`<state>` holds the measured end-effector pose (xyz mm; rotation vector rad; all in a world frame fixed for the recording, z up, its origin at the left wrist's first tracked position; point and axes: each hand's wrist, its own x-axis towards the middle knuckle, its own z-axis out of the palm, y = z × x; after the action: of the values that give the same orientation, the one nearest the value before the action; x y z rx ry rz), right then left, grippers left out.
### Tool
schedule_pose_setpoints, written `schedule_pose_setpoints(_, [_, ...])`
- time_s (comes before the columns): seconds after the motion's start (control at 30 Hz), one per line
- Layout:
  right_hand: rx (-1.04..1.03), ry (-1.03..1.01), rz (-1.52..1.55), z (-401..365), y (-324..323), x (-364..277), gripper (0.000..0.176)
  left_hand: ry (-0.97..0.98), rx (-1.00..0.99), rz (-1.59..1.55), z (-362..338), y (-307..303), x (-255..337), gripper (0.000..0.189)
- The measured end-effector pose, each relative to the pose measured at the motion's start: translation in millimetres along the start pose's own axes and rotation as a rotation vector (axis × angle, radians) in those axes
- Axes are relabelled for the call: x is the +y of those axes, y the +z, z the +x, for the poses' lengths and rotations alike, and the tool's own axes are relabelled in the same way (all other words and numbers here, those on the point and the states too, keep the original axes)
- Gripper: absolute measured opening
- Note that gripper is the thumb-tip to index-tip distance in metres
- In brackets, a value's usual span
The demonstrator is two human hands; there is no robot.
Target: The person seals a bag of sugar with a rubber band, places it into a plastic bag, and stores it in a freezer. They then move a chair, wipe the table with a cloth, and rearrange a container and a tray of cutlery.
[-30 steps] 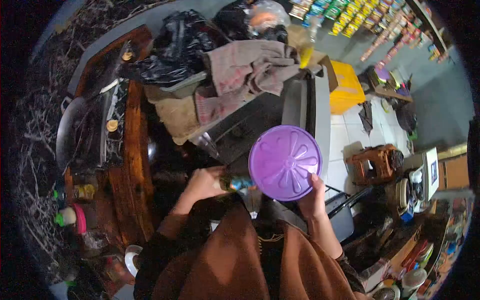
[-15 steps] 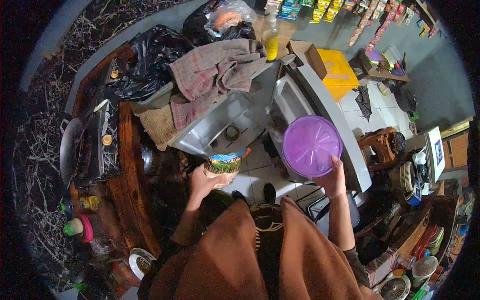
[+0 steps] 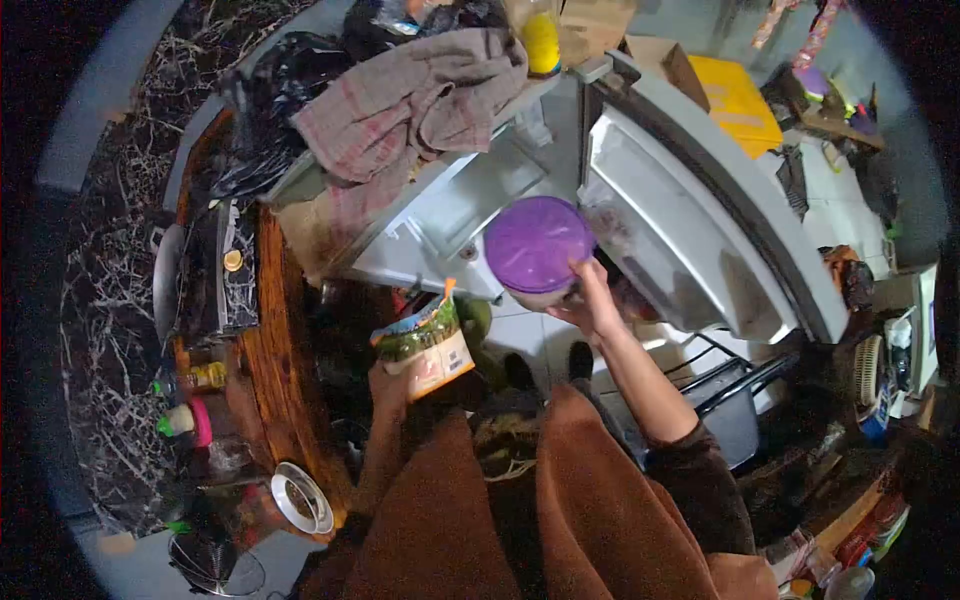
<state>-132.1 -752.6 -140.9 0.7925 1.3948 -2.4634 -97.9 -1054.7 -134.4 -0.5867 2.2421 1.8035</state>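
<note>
A round tub with a purple lid (image 3: 540, 245) is in my right hand (image 3: 594, 305), whose fingers wrap its near right edge. It hovers in front of the opened refrigerator (image 3: 420, 225), between the cabinet and the swung-out door (image 3: 690, 220). My left hand (image 3: 390, 388), lower and to the left, grips a printed plastic food packet (image 3: 425, 345) with blue, green and cream areas. A barcode faces me; what the packet contains is hidden. Behind the packet a green round thing (image 3: 475, 320) shows in part.
A checked cloth (image 3: 420, 100) drapes over the refrigerator top beside black plastic bags (image 3: 285, 100). On the left runs a wooden counter edge (image 3: 275, 370) with a white dish (image 3: 302, 498). A folding chair (image 3: 730, 420) stands at right, a yellow box (image 3: 735, 105) beyond the door.
The refrigerator door now shows wider in view. My right hand has brought the purple-lidded tub left, closer to the cabinet. The packet in my left hand has turned, showing its barcode side.
</note>
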Motion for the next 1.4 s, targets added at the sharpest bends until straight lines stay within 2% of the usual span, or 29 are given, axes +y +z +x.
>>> schedule_pose_setpoints(0.1, [-0.064,0.003,0.023,42,29,11,0.08,-0.139,0.235,-0.169,-7,9,4,0.034])
schedule_pose_setpoints(0.13, [-0.077,-0.025,0.061,55,42,18,0.081,-0.023,0.128,-0.249,3,-1,-19,0.037])
schedule_pose_setpoints(0.17, [-0.09,-0.058,0.097,71,54,25,0.081,-0.027,0.132,-0.227,9,2,-21,0.037])
schedule_pose_setpoints(0.23, [-0.1,-0.098,0.085,101,77,40,0.082,-0.083,0.278,-0.212,11,5,-24,0.045])
schedule_pose_setpoints(0.33, [-0.147,-0.13,0.161,147,104,71,0.084,-0.171,0.32,-0.182,32,-13,-50,0.051])
schedule_pose_setpoints(0.37, [-0.159,-0.163,0.206,160,111,82,0.084,-0.175,0.324,-0.163,37,-16,-54,0.051])
schedule_pose_setpoints(0.43, [-0.178,-0.107,0.226,175,125,89,0.085,-0.042,0.27,-0.225,37,-14,-49,0.051])
schedule_pose_setpoints(0.5, [-0.232,-0.269,0.249,187,139,97,0.088,-0.06,0.234,-0.204,42,-21,-54,0.052])
schedule_pose_setpoints(0.53, [-0.227,-0.244,0.252,192,148,98,0.088,-0.058,0.191,-0.202,43,-24,-56,0.053])
schedule_pose_setpoints(0.63, [-0.153,-0.377,0.091,209,179,90,0.087,-0.034,0.177,-0.253,42,-9,-44,0.057])
schedule_pose_setpoints(0.67, [-0.03,-0.446,-0.076,214,189,86,0.086,-0.031,0.176,-0.256,44,-12,-44,0.057])
schedule_pose_setpoints(0.7, [0.093,-0.513,-0.242,215,200,83,0.085,-0.125,0.27,-0.09,46,-16,-44,0.059])
schedule_pose_setpoints(0.73, [0.172,-0.424,-0.238,208,210,70,0.077,-0.219,0.364,0.077,47,-20,-45,0.06])
schedule_pose_setpoints(0.77, [0.171,-0.43,-0.237,208,220,67,0.077,-0.214,0.364,0.075,46,-24,-49,0.06])
schedule_pose_setpoints(0.83, [0.274,-0.426,-0.213,213,239,63,0.067,-0.055,0.288,-0.096,45,-31,-60,0.057])
schedule_pose_setpoints(0.87, [0.24,-0.446,-0.144,219,247,65,0.056,-0.049,0.285,-0.094,47,-35,-64,0.057])
schedule_pose_setpoints(0.9, [0.24,-0.447,-0.141,226,251,66,0.056,-0.064,0.337,-0.017,49,-39,-67,0.056])
schedule_pose_setpoints(0.93, [0.135,-0.465,-0.216,239,254,72,0.059,-0.081,0.391,0.061,49,-41,-69,0.055])
schedule_pose_setpoints(0.97, [0.032,-0.481,-0.291,252,257,78,0.062,-0.081,0.389,0.063,49,-40,-65,0.055])
schedule_pose_setpoints(1.0, [0.037,-0.478,-0.291,263,258,85,0.062,-0.079,0.353,0.039,49,-36,-59,0.054])
schedule_pose_setpoints(1.07, [0.001,-0.826,-0.612,272,251,87,0.064,-0.082,0.302,0.012,51,-30,-52,0.054])
schedule_pose_setpoints(1.1, [0.016,-0.825,-0.624,275,239,91,0.064,-0.077,0.226,-0.007,55,-27,-51,0.053])
schedule_pose_setpoints(1.17, [-0.218,-0.681,-0.517,249,190,83,0.065,-0.089,0.116,-0.034,66,-31,-63,0.053])
schedule_pose_setpoints(1.2, [-0.262,-0.753,-0.36,257,169,102,0.058,0.003,0.088,0.114,82,-42,-88,0.05])
schedule_pose_setpoints(1.23, [-0.343,-0.651,-0.286,242,142,100,0.057,0.094,0.06,0.257,90,-41,-104,0.047])
schedule_pose_setpoints(1.27, [-0.422,-0.548,-0.213,224,110,96,0.056,0.083,0.031,0.239,89,-21,-96,0.047])
schedule_pose_setpoints(1.33, [-0.591,-0.498,-0.291,212,51,103,0.058,0.175,-0.099,0.333,91,30,-64,0.044])
schedule_pose_setpoints(1.37, [-0.625,-0.47,-0.506,194,23,94,0.062,0.166,-0.114,0.311,99,52,-68,0.044])
schedule_pose_setpoints(1.4, [-0.662,-0.433,-0.718,177,-2,84,0.066,0.253,-0.257,0.382,110,72,-72,0.046])
